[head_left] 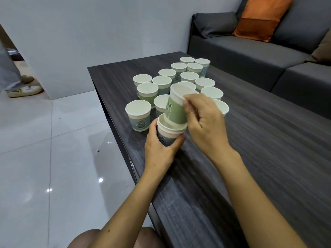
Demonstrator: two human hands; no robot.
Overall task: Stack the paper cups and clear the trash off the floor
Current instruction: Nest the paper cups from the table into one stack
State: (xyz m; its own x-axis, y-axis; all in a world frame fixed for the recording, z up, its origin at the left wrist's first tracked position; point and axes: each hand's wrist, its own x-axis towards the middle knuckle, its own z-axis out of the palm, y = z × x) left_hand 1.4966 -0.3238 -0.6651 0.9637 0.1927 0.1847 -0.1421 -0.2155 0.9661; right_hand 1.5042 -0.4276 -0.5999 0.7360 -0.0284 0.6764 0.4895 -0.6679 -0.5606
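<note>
Left hand point(161, 149) grips a short stack of white paper cups point(169, 132) above the dark wood-grain bench point(250, 158); right hand point(204, 120) slots a green-banded paper cup point(176, 108) in, tilted. Many loose cups point(189, 76) wait; floor trash seemingly untouched.

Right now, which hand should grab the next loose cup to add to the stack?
Right. The left hand is steadying the stack, while the right hand is seating the green cup and sits nearest the loose cups.
</note>
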